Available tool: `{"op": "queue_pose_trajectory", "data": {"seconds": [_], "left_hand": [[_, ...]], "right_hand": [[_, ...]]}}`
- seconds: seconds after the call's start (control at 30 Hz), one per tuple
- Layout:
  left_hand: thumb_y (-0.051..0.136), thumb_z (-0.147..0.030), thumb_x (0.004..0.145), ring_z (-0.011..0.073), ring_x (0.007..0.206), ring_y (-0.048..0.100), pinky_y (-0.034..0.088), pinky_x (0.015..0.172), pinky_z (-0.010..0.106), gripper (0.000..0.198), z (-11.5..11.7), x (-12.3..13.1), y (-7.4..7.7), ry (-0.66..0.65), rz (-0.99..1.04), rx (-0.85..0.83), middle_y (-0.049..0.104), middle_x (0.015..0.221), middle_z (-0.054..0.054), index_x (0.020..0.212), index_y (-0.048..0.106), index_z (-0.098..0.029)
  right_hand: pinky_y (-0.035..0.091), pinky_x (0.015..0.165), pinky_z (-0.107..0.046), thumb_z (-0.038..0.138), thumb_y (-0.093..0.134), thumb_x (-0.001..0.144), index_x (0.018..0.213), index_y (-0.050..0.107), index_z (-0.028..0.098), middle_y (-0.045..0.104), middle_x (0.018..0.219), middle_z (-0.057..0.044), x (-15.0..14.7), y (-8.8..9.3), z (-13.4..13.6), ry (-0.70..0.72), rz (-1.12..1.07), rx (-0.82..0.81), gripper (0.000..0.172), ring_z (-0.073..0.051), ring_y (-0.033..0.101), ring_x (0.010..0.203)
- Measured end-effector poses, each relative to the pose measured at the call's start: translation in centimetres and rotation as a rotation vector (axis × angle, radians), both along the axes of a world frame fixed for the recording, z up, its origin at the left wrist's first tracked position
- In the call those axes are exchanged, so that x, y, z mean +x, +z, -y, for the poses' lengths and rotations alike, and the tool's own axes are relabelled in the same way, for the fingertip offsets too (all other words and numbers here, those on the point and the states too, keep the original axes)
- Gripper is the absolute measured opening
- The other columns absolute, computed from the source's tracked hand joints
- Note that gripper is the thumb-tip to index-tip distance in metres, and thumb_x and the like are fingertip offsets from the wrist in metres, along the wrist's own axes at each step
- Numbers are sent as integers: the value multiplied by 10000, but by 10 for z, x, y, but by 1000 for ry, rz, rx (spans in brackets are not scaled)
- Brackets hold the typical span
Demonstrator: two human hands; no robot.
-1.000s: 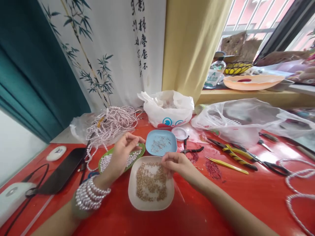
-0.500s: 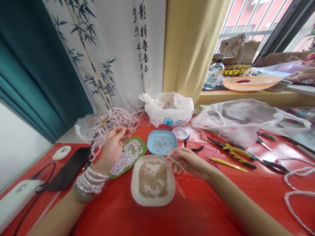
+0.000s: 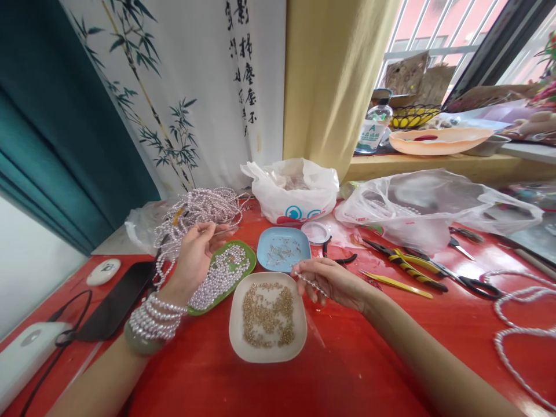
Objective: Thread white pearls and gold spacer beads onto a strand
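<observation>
My left hand (image 3: 194, 255) is raised over the green dish (image 3: 248, 251) of loose pearls, its fingers pinched on a thin thread. Several pearl bracelets (image 3: 155, 317) wrap that wrist. My right hand (image 3: 330, 281) hovers at the right edge of the white dish (image 3: 237, 341) of small gold beads, fingers closed on a short beaded strand (image 3: 310, 282). A blue dish (image 3: 262, 248) with tiny metal findings lies just beyond both hands.
A heap of pearl strands (image 3: 197, 214) and plastic bags (image 3: 293, 188) lie at the back of the red table (image 3: 339, 370). Pliers (image 3: 402, 264), scissors (image 3: 467, 282) and yellow tweezers (image 3: 395, 283) rest to the right. A phone (image 3: 115, 301) and cables lie left.
My left hand lifted off the green dish, pulling the thread up and left. My right hand rose from the gold beads and drew back to the right with the beaded strand.
</observation>
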State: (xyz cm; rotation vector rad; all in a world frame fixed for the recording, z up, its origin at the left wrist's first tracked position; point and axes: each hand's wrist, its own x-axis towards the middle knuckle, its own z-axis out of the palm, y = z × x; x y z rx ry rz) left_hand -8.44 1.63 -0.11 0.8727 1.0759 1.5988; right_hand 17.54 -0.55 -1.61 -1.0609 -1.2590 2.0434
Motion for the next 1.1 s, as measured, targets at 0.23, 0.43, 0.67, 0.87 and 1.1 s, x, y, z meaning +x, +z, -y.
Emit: {"op": "queue_pose_trajectory", "data": {"seconds": [0.23, 0.43, 0.67, 0.87, 1.1], "left_hand": [[575, -136, 747, 145, 710, 670, 496, 567, 180, 75, -5, -7, -3, 30, 10, 7, 687, 800, 40, 741, 502, -153], [568, -120, 744, 143, 711, 670, 496, 568, 175, 58, -6, -8, -4, 54, 33, 2, 693, 787, 45, 735, 519, -150], [541, -125, 773, 135, 727, 665, 504, 596, 178, 44, -1, -3, -1, 1, 0, -29, 693, 804, 36, 737, 535, -149], [614, -228, 749, 125, 745, 649, 479, 560, 153, 117, 12, 11, 4, -210, -139, -82, 679, 858, 36, 755, 521, -158], [614, -303, 745, 151, 824, 607, 472, 647, 225, 161, 29, 28, 10, -343, -328, -91, 649, 901, 35, 765, 526, -170]], "right_hand": [[152, 336, -161, 346, 504, 802, 744, 620, 107, 558, 514, 21, 4, 1, -2, -44, 74, 103, 272, -16, 263, 349], [128, 381, -206, 402, 448, 826, 801, 613, 117, 551, 528, 18, 12, 4, -4, 3, 195, 215, 331, -33, 223, 369], [198, 398, -205, 300, 426, 805, 801, 606, 130, 539, 541, 9, 41, 14, -11, 108, 403, 314, 247, -62, 303, 419], [307, 449, -210, 230, 413, 771, 847, 614, 141, 468, 543, 29, 76, 20, -5, 140, 617, 440, 232, -85, 407, 470], [357, 447, -219, 168, 368, 773, 886, 594, 134, 536, 540, 8, 108, 17, -2, -50, 1011, 648, 255, -113, 488, 457]]}}
